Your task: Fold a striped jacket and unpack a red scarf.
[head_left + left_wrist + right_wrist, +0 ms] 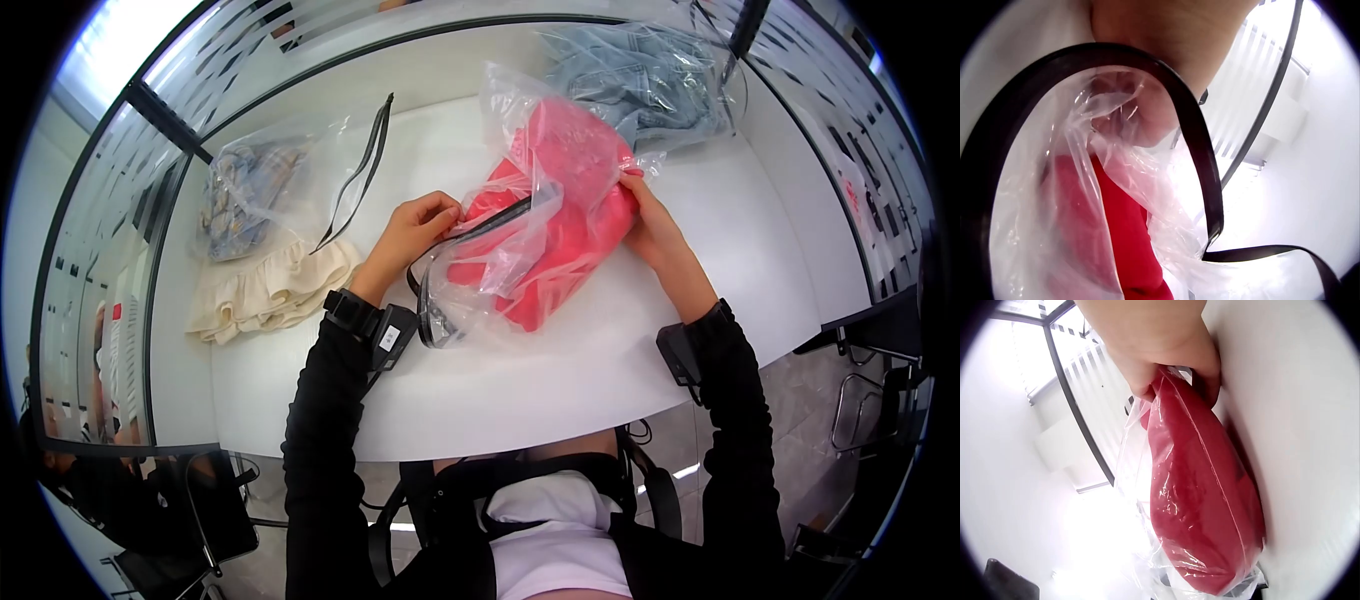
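Observation:
A clear plastic bag (508, 92) with a folded pinkish-red garment (580, 150) inside lies at the middle of the white table. A black band (495, 222) runs along the bag's mouth, and in the left wrist view this black band (1200, 134) arches in front of the fingers. My left hand (420, 225) pinches the bag's left side by the mouth, its fingertips partly hidden by plastic. On the opposite side my right hand (655, 225) grips the bag's edge, thumb and fingers around plastic and cloth. The right wrist view shows the red bundle (1194, 487) hanging from that grip.
At the back right lies a clear bag of light blue denim (640, 85). On the left are another bag with bluish clothing (245, 195), its black band (372, 160) raised, and a cream ruffled garment (275, 290). Low walls (430, 75) border the table (420, 415).

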Demonstrator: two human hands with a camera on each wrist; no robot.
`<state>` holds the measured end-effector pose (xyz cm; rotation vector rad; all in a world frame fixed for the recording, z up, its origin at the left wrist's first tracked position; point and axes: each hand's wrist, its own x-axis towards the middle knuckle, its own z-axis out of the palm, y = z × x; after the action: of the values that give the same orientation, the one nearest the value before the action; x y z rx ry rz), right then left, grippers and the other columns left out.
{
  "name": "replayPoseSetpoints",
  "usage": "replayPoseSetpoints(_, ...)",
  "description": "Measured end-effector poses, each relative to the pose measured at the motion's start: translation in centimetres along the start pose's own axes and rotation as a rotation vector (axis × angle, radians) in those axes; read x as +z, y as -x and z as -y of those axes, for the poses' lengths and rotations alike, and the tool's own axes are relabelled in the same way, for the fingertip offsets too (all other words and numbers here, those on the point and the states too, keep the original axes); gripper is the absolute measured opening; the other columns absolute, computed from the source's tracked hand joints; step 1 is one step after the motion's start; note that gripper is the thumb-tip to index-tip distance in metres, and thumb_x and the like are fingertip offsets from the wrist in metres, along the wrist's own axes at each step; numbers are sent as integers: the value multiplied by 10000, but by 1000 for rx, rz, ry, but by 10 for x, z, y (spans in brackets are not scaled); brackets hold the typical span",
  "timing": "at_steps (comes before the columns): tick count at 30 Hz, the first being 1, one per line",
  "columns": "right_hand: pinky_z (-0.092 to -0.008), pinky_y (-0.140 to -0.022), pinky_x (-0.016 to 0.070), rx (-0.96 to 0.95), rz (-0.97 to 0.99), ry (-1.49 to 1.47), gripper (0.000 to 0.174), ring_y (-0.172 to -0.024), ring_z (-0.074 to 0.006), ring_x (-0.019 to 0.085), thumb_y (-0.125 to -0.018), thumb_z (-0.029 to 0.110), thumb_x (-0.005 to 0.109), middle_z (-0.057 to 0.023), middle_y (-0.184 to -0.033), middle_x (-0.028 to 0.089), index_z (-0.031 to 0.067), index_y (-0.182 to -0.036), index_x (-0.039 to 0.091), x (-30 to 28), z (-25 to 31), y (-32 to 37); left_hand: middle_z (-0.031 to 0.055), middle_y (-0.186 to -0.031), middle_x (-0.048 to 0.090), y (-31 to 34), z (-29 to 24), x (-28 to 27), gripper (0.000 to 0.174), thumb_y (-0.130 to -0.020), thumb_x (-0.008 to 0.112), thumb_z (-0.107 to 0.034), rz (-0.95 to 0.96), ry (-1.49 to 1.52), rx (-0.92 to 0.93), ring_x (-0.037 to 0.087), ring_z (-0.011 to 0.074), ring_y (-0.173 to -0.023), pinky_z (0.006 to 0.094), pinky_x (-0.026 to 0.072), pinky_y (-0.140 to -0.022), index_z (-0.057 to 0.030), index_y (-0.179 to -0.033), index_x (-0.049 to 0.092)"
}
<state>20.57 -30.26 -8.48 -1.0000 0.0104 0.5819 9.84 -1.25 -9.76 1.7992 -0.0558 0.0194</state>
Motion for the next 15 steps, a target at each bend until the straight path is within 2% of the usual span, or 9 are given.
replayPoseSetpoints(8,-288,-898,399,-14,30,-14,363,-1016,-139,509,-823,235,582,-29,-1096,547,59,-1128,490,1,0,2,-30,-714,514,-2,5,-2,136,-881,508,-128,-2,-50,46,435,39,-639,173,371,-574,-11,-855,571)
replayPoseSetpoints(11,-291,-902,397,-25,32,-13,374,-1015,-140,509,-826,242,581,-32,-1097,545,53,-1134,484,0,-1,0,-1,-809,548,-3,8,-6,146,-882,510,-150,15,-85,1,494,73,-743,202,404,-666,-16,-913,560)
replayPoseSetpoints(14,-318,-923,395,-21,22,23,398,-1069,-163,494,-851,253,534,-50,-1161,527,56,-1189,457,0,-1,0,33,-956,552,-6,9,2,195,-886,506,-172,-142,-60,112,510,125,-930,251,401,-812,-26,-1013,531)
replayPoseSetpoints(15,-317,-918,398,-14,30,11,387,-1064,-161,496,-846,233,532,-48,-1154,529,56,-1183,461,-3,-2,-2,68,-1092,516,-8,13,-1,293,-900,489,-202,-78,-25,79,463,162,-1075,286,350,-926,-30,-1135,463)
